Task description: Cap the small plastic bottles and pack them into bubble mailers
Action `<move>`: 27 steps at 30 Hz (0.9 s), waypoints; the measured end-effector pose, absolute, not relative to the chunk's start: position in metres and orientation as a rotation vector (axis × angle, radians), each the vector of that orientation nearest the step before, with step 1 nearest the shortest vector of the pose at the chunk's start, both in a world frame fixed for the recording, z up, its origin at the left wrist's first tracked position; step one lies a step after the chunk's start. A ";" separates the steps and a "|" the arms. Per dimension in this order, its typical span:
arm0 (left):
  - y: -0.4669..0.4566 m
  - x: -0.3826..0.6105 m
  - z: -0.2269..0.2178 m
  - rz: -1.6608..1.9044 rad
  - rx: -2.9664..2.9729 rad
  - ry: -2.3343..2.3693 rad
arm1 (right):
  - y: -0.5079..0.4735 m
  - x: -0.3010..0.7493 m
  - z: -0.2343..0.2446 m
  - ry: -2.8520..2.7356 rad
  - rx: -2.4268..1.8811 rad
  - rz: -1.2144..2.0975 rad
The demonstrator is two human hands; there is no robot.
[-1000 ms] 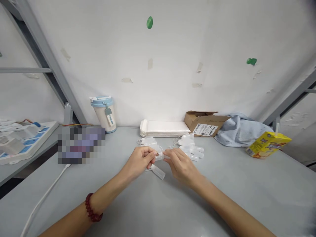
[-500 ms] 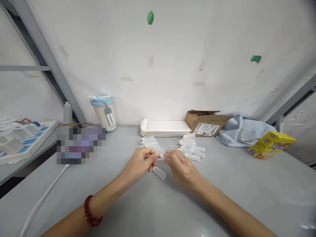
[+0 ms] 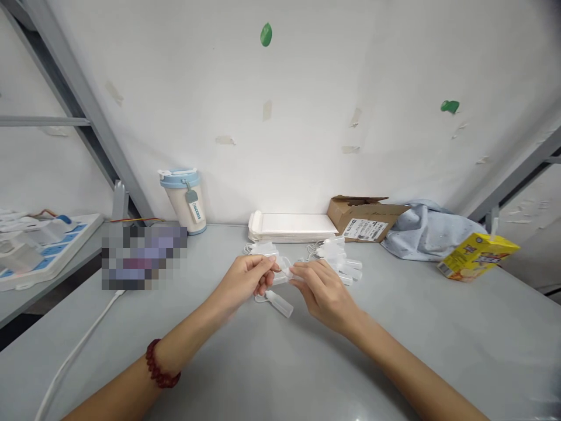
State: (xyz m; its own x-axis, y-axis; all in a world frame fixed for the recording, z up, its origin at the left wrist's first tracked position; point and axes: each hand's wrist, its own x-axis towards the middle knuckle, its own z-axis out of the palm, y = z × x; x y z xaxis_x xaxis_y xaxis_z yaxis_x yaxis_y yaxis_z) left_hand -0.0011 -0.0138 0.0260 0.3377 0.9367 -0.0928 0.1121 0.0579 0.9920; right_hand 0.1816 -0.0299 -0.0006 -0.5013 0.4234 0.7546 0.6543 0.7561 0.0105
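Note:
In the head view my left hand (image 3: 249,282) is closed in a pinch at a thin white cord loop (image 3: 285,260). My right hand (image 3: 325,292) grips the small translucent plastic tube joined to that cord; fingers cover most of it. Just below the hands a similar tube (image 3: 279,304) with a white cord lies on the table. Behind my left hand sits a pile of corded tubes (image 3: 263,249), partly hidden. Another pile of tubes (image 3: 333,248) lies behind my right hand.
A stack of white flat packs (image 3: 293,227) and an open cardboard box (image 3: 366,219) stand against the wall. On the left are a tumbler (image 3: 186,202), a blurred-out object (image 3: 144,257) and a cable (image 3: 81,348). To the right lie a cloth (image 3: 432,231) and a yellow drink carton (image 3: 475,257).
My left hand has shifted slightly up and left, away from the right hand, so more of the cord loop and the loose tube shows. The view has turned slightly.

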 end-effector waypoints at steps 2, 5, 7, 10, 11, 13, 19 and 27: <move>-0.013 -0.003 0.026 0.841 1.377 1.060 | -0.030 0.182 -0.001 -2.173 -0.804 -0.380; -0.011 -0.003 0.026 0.825 1.429 1.048 | -0.029 0.182 -0.002 -2.179 -0.805 -0.387; -0.011 -0.002 0.026 0.811 1.456 1.043 | -0.029 0.182 -0.003 -2.179 -0.804 -0.395; -0.011 -0.002 0.026 0.787 1.483 1.048 | -0.029 0.182 -0.003 -2.181 -0.810 -0.398; -0.012 -0.002 0.025 0.781 1.487 1.047 | -0.029 0.182 -0.003 -2.182 -0.815 -0.395; -0.012 -0.001 0.025 0.775 1.492 1.045 | -0.030 0.182 -0.003 -2.186 -0.823 -0.383; -0.014 0.001 0.021 0.808 1.509 1.030 | -0.030 0.180 -0.007 -2.192 -0.812 -0.329; -0.016 0.003 0.021 0.831 1.478 0.979 | -0.031 0.180 -0.009 -2.176 -0.782 -0.324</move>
